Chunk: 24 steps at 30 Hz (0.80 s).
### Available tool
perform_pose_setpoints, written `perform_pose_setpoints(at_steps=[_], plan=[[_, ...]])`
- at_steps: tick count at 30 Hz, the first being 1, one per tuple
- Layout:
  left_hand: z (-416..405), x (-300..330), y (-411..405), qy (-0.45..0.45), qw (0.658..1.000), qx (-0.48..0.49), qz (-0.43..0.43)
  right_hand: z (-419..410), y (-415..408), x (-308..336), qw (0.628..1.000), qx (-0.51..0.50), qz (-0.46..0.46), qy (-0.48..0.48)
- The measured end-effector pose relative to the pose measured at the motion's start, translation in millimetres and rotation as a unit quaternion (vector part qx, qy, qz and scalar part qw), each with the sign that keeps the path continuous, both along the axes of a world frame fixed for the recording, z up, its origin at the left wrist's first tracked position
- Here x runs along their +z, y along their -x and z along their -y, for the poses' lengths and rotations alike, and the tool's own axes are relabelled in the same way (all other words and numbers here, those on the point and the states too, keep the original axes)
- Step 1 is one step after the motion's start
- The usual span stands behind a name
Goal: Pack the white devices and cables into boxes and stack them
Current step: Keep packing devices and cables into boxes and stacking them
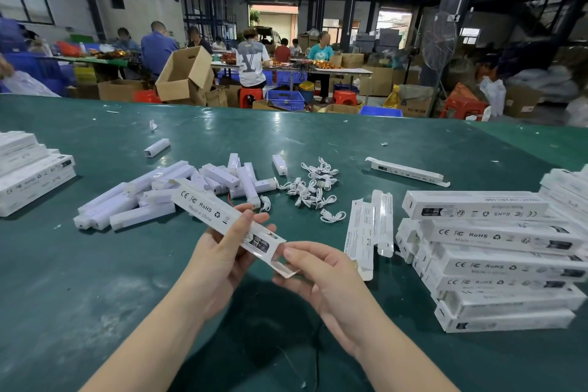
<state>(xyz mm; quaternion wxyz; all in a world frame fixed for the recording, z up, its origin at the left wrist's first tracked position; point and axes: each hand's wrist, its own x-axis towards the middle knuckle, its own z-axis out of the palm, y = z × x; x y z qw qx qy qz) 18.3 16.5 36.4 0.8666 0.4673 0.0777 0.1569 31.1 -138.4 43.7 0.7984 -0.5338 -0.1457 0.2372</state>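
My left hand (222, 251) grips a long white box (210, 212) around its middle, tilted over the green table (95, 280). My right hand (318, 277) pinches the open flap at the box's near end (284, 266). Behind the box lies a heap of white devices (165, 192). To its right is a tangle of white cables (313, 188). A stack of packed boxes (499, 264) stands at the right. Another stack of boxes (28, 169) sits at the far left.
Flat unfolded box sleeves (369, 229) lie between my hands and the right stack. A single box (407, 171) lies farther back on the right, and a short white device (157, 147) lies apart at the back. People work at tables beyond the far edge.
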Motion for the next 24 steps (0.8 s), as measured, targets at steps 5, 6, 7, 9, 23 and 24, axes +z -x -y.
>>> perform_pose_setpoints(at_steps=[5,6,7,9,23,24], plan=[[-0.5,1.9,-0.3,0.045,0.999,-0.004,-0.01,1.0,1.2,6.3,0.996,0.068,-0.052,-0.031],[-1.2,2.5,-0.8,0.053,0.998,-0.005,-0.015,1.4,1.7,7.4,0.994,0.086,-0.054,-0.038],[-1.7,3.2,-1.2,0.06,0.998,-0.007,-0.018,1.8,1.9,8.0,0.993,0.101,-0.048,-0.045],[-2.3,3.6,-1.8,0.082,0.996,-0.011,-0.02,2.6,2.2,7.1,0.991,0.119,-0.018,-0.053],[1.5,-2.2,0.0,0.038,0.998,-0.049,-0.03,3.7,-0.1,5.4,0.993,0.083,-0.077,-0.017],[1.9,-2.9,-0.4,0.031,0.998,-0.053,-0.031,4.0,0.3,5.7,0.991,0.096,-0.096,-0.015]])
